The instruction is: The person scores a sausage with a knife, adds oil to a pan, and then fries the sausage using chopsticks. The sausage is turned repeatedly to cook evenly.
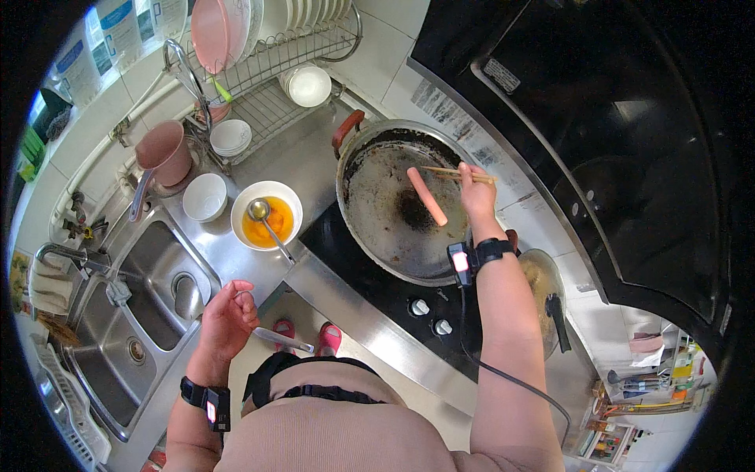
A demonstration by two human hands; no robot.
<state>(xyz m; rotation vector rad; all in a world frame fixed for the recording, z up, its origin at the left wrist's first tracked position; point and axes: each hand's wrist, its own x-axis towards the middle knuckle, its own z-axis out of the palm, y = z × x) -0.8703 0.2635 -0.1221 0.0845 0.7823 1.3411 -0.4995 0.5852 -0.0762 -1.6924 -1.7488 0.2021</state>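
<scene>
My right hand (476,187) holds wooden chopsticks (448,171) over a large metal pan (377,218) on the black stove. A pink sausage (427,196) lies in the pan near the chopstick tips; whether they touch it I cannot tell. My left hand (231,312), fingers curled, is closed round a metal utensil (284,340) whose flat end points towards my body; its other end is hidden. Beyond that hand, a white bowl (238,225) contains yellow-orange liquid resembling beaten egg, and a metal spoon (276,233) rests in it.
An empty white bowl (205,197) and a pink dipper (165,154) stand left of the egg bowl. The double sink (147,277) is at the left. A dish rack (277,71) stands at the back. A lidded pan (540,283) is beyond my right forearm, under the black range hood (596,165).
</scene>
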